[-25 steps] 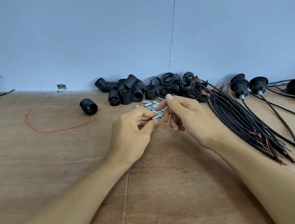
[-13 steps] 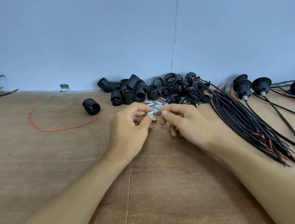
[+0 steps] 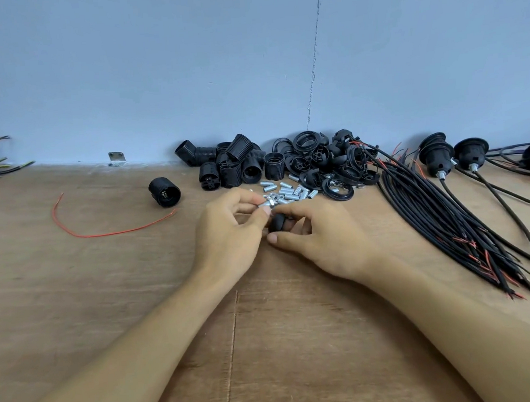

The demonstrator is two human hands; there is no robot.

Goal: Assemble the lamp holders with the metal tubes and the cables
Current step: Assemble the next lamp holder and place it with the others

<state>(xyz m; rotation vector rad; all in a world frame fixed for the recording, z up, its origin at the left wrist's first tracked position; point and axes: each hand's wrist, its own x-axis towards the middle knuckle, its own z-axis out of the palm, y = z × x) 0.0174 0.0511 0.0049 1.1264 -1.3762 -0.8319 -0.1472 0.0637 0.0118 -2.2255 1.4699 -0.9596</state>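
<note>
Pinching narrowly, the left grip (image 3: 228, 232) is holding a short metal tube (image 3: 265, 203), with what looks like a nut on it, between thumb and fingertip just above the desk (image 3: 107, 308). The right grip (image 3: 324, 240) is curling round a small black holder cap (image 3: 277, 222), thumb below and fingers above, and is touching the left fingers. A second ago both were working on the tube alone and no black part was showing. Now the cap is sitting right under the tube, so the step is probably moving on to joining the tube to the cap. Loose tubes (image 3: 291, 192) are lying just beyond at 12 o'clock, with the heap of black holder parts (image 3: 239, 168) farther that way. Black cables (image 3: 432, 213) are fanning out at 3 o'clock. Finished holders (image 3: 437, 155) are standing at 2 o'clock. A lone holder (image 3: 164, 192) and a red wire (image 3: 101, 235) are lying at 10 o'clock.
</note>
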